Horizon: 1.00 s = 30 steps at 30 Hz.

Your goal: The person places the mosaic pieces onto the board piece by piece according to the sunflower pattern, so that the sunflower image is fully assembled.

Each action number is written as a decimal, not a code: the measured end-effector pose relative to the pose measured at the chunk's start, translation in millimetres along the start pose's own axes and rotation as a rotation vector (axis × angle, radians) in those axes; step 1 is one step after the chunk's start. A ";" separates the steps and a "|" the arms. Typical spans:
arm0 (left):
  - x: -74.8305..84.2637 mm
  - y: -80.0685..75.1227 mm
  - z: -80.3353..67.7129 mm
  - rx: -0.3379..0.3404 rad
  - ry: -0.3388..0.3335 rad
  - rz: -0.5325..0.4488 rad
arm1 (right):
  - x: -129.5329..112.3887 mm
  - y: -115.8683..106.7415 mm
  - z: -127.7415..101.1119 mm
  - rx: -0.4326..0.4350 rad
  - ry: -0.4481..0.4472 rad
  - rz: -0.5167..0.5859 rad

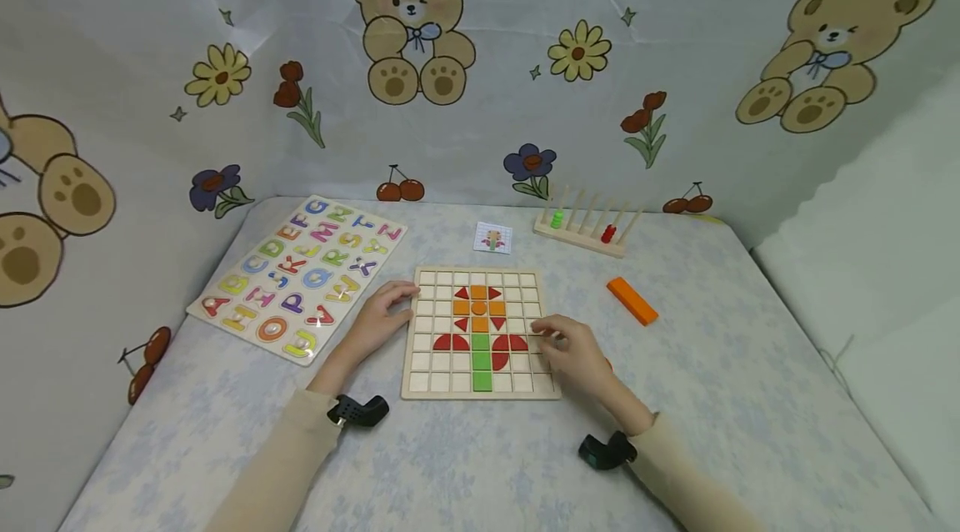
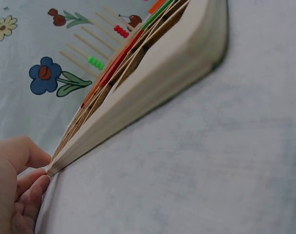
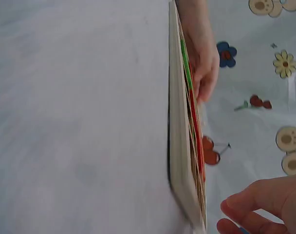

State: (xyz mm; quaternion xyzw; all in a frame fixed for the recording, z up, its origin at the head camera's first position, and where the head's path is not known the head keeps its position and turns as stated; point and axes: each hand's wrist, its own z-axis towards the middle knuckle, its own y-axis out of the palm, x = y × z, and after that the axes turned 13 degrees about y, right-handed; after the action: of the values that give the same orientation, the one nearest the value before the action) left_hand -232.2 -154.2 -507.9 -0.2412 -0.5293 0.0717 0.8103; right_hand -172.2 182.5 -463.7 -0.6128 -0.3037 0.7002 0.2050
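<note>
On the table near the person, the right hand (image 1: 573,353) rests curled on the right edge of the grid board (image 1: 480,332), pinching something small and hidden; the left hand (image 1: 382,317) touches its left edge with relaxed fingers. Farther back lies the pattern card (image 1: 493,238).

Beige sleeves, black wrist cameras

Stood enclosed on three sides by a pale fabric backdrop (image 1: 480,98) printed with teddy bears, yellow daisies, red tulips, purple flowers and cherries. Lay covered in a light blue, faintly flowered cloth (image 1: 465,465) over the worktop. Was lit evenly, softly, without hard shadows.
</note>
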 end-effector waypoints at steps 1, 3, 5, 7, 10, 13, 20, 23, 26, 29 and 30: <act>-0.6 0.0 -0.6 0.001 -0.001 0.002 | 8.9 -8.2 -4.8 0.024 0.014 -0.019; -0.8 0.3 -1.5 0.005 -0.006 0.001 | 24.7 -23.3 -14.2 0.057 0.060 -0.055; 0.0 0.3 -1.9 0.006 -0.014 -0.001 | 37.6 -35.5 -22.1 0.076 0.119 -0.086; 1.7 -0.1 -1.9 0.008 -0.025 -0.004 | 47.1 -44.3 -28.6 0.081 0.163 -0.115; 3.3 -0.6 -1.1 0.009 -0.030 -0.014 | 56.4 -48.3 -34.3 0.089 0.198 -0.142; 3.9 -0.4 -0.2 0.006 -0.030 -0.022 | 63.8 -45.6 -37.2 0.108 0.171 -0.105; 4.0 0.0 -0.5 -0.002 -0.032 -0.019 | 74.2 -33.6 -37.2 0.238 0.039 0.004; 3.8 -0.1 -0.4 -0.003 -0.029 -0.022 | 76.2 -31.7 -36.5 0.265 0.053 0.031; 3.3 -0.2 -0.4 -0.003 -0.024 -0.022 | 76.6 -31.5 -36.5 0.271 0.074 0.039; 2.7 0.0 -0.3 -0.003 -0.024 -0.019 | 73.9 -31.2 -36.8 0.290 0.078 0.048; 2.5 0.1 -0.2 -0.003 -0.024 -0.017 | 72.2 -30.9 -37.2 0.304 0.076 0.060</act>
State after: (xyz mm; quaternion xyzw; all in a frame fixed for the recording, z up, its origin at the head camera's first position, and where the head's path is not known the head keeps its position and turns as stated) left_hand -230.9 -153.2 -505.9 -0.2370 -0.5410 0.0666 0.8042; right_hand -150.2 259.2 -498.1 -0.6095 -0.1680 0.7203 0.2856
